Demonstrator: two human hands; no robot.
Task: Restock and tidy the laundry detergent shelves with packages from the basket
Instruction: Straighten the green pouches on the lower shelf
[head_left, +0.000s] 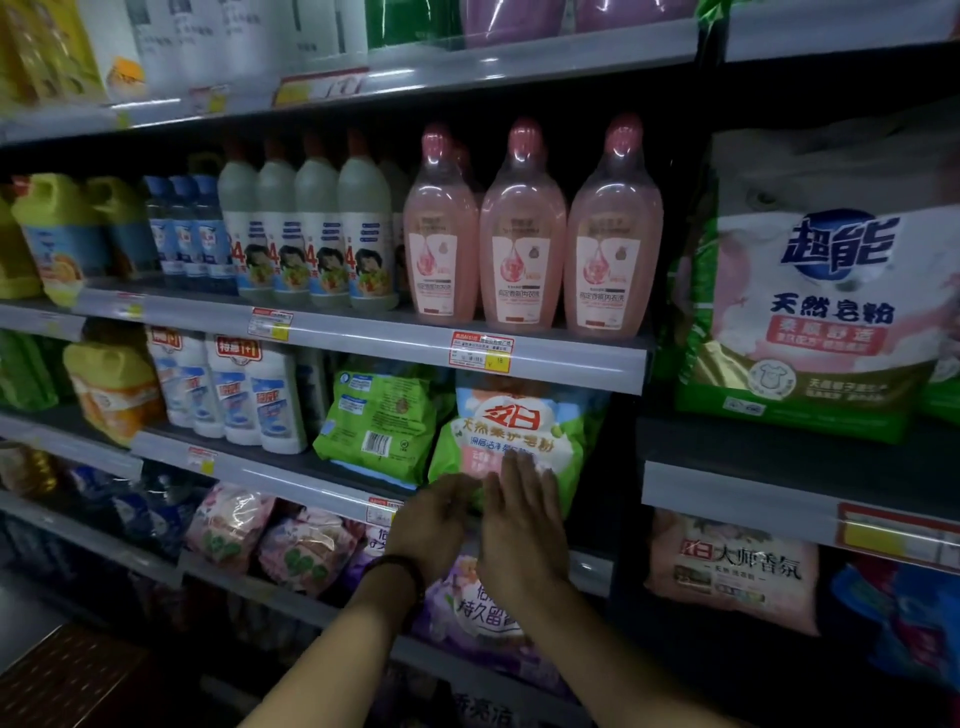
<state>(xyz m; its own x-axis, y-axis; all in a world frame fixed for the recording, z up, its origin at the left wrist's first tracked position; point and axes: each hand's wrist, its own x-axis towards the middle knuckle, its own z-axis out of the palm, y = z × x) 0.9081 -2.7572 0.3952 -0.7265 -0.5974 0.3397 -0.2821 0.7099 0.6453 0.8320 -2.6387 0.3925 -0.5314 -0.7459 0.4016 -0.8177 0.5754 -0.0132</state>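
A green and white bag of soap powder (511, 426) stands upright at the right end of the middle shelf (291, 480), label facing out. My right hand (522, 525) lies flat against its lower front, fingers straight and together. My left hand (434, 522) is at the bag's lower left corner with fingers curled; whether it pinches the bag is unclear. Beside it on the left, a second green bag (382, 421) stands with its back and barcode facing out. The basket is out of view.
Three pink bottles (522, 234) stand on the shelf above, white bottles (311, 228) to their left. A large green and pink powder bag (815, 291) fills the right bay. Pink and purple bags (467, 608) lie on the lower shelves. Price tags line the shelf edges.
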